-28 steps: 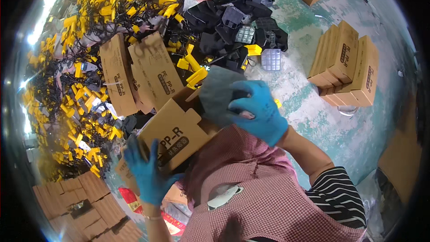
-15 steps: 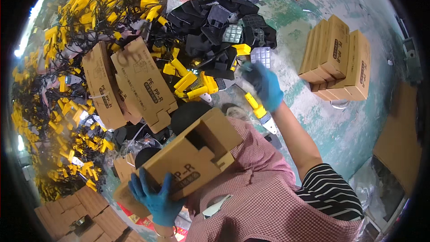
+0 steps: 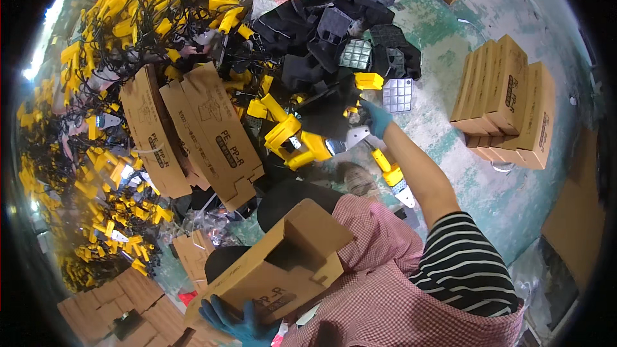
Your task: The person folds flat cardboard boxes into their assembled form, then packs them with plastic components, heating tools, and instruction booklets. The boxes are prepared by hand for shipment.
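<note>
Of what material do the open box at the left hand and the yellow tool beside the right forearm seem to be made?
Open box: matte brown cardboard, by its folded flaps and creased edges. Yellow tool: body likely smooth hard plastic, evenly coloured and moulded-looking; its flat, pale end plate may be metal.

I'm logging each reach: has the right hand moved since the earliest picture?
Yes. The right hand has moved forward, and is now closer to the pale gridded panel than it was then.
</note>
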Action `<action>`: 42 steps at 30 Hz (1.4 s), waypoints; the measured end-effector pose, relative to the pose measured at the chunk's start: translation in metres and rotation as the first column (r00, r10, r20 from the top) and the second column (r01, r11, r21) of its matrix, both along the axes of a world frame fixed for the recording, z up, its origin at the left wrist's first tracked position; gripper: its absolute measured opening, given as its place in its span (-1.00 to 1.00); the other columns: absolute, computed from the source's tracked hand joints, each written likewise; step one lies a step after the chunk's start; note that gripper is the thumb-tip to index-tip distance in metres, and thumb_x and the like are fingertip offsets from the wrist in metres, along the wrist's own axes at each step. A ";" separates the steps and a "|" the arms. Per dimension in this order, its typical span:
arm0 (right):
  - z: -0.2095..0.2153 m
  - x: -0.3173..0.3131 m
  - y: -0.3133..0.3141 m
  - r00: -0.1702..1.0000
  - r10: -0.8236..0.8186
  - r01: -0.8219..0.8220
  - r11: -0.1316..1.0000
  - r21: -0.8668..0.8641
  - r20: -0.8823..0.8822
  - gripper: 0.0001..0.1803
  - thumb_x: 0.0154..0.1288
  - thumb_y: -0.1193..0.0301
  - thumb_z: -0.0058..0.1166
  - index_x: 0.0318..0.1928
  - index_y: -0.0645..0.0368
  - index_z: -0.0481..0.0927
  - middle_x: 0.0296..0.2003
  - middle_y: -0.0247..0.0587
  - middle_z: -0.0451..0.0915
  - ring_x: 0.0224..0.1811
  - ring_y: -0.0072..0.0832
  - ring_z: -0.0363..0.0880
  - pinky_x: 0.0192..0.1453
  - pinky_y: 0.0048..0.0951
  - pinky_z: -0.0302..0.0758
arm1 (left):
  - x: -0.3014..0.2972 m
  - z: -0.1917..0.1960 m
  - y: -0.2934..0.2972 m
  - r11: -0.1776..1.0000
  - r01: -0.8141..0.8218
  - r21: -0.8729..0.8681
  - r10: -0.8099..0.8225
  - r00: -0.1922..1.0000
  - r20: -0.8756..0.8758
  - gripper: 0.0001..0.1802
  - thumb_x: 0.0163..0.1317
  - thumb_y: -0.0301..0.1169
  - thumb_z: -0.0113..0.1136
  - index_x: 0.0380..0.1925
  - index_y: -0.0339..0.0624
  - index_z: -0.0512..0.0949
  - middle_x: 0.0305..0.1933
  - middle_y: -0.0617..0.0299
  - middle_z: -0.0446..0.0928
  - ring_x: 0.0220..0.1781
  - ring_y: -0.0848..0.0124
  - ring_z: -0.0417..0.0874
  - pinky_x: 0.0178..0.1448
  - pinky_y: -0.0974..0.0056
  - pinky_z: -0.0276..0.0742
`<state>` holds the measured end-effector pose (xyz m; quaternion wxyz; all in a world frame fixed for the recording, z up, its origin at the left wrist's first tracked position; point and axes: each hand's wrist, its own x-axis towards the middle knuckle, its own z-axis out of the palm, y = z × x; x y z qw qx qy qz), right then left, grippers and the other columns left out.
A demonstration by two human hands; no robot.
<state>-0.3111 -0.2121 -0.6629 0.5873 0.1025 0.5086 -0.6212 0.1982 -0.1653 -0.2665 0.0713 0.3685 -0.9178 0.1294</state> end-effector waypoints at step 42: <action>0.090 -0.008 0.254 0.165 0.538 -0.053 0.842 0.537 -0.827 -0.46 0.18 0.36 0.34 0.19 0.10 0.54 0.01 -0.05 0.62 0.05 -0.11 0.61 0.14 -0.23 0.55 | -0.004 0.022 -0.006 0.967 -0.030 0.254 0.035 0.999 -0.015 0.01 -0.22 0.10 0.50 0.35 0.19 0.39 0.51 -0.26 0.10 0.52 -0.27 0.11 0.53 -0.37 -0.03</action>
